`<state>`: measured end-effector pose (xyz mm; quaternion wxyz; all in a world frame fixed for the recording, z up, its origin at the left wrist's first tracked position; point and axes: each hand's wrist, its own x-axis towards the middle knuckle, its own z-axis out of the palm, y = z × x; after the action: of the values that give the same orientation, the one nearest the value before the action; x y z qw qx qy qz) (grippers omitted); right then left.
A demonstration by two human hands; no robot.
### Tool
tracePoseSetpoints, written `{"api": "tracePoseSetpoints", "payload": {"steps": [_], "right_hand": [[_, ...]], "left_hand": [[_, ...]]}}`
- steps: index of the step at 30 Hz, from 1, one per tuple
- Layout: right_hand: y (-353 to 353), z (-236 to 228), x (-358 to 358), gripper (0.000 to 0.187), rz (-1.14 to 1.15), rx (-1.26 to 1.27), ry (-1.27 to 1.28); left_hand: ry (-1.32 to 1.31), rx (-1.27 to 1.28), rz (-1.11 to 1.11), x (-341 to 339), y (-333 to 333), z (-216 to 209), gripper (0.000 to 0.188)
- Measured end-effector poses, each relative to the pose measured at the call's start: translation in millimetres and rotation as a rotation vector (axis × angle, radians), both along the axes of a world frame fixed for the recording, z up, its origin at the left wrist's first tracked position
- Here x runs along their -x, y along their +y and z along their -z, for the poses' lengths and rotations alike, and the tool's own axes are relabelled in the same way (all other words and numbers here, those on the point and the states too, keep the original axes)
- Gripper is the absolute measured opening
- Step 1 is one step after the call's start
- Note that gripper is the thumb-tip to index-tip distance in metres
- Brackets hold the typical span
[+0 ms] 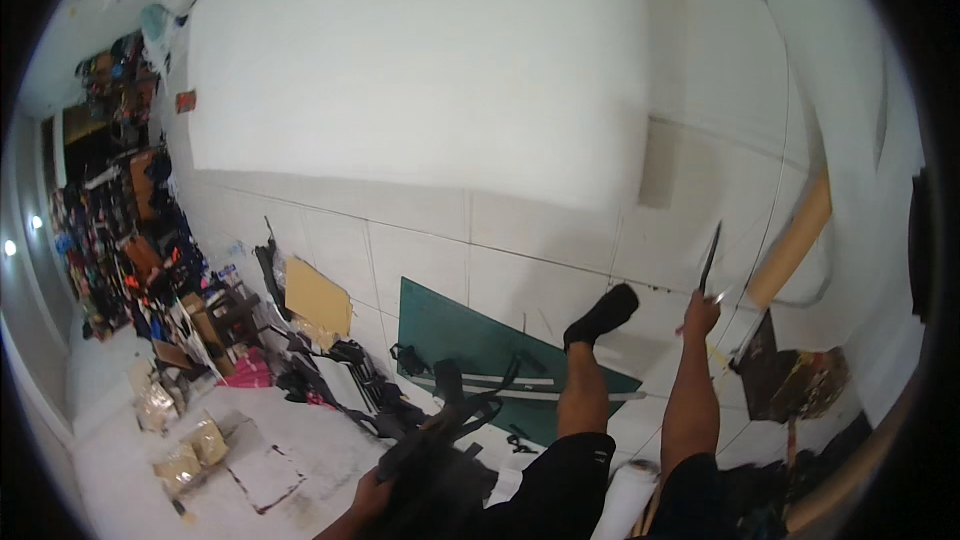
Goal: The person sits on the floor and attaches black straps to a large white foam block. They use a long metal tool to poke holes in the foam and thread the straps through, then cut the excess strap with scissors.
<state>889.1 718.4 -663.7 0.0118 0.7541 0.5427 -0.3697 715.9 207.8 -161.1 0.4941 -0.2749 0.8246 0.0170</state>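
Note:
My right hand (pixel 700 316) is closed around a slim, pointed tool with a dark blade (pixel 711 257). A short shiny piece splays out beside the blade, so it looks like a pair of opened scissors. The tip points away from me over the white tiled floor. At the lower middle, my left hand (pixel 373 493) is bent against a black strapped bag (pixel 425 460); its fingers are partly hidden. Beyond my black-socked foot (pixel 605 315) lies a large white sheet-like slab (pixel 420 60). A green cutting mat (pixel 440 315) with a long metal ruler (pixel 500 380) lies under my leg.
A cardboard strip (pixel 795 240) and a stained brown board (pixel 795 380) are at the right. A white roll (pixel 628 500) stands beside my right arm. Cardboard (pixel 317 298), plastic-wrapped packs (pixel 190 455) and cluttered shelves (pixel 130 210) fill the left.

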Motion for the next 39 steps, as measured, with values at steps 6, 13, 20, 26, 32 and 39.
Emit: {"api": "tracePoseSetpoints", "payload": {"steps": [6, 13, 20, 26, 32, 39], "right_hand": [[-56.3, -159.8, 11.9, 0.037, -0.514, 0.052, -0.093], [-108.8, -288.6, -3.6, 0.045, -1.278, -0.287, -0.418], [-197.7, -402.1, 166.7, 0.032, -1.674, -0.287, -0.241], [-364.6, -452.5, 327.7, 0.044, -1.232, -0.016, -0.241], [-463.6, -451.5, 543.8, 0.036, -1.297, -0.245, -0.161], [-539.4, -466.6, 884.2, 0.037, -1.655, -0.343, -0.054]], "left_hand": [[0.134, -0.155, -0.217, 10.0, -52.0, -22.0, 0.039], [0.395, -0.533, -0.155, 78.6, -166.4, 13.5, 0.041], [0.676, -0.672, -0.406, 317.5, -265.1, -56.4, 0.039], [1.078, -0.496, -0.504, 497.9, -426.4, -94.9, 0.033], [1.319, -0.329, -0.522, 584.4, -586.2, -108.0, 0.028], [1.369, -0.171, -1.182, 591.6, -705.7, -130.9, 0.031]]}}
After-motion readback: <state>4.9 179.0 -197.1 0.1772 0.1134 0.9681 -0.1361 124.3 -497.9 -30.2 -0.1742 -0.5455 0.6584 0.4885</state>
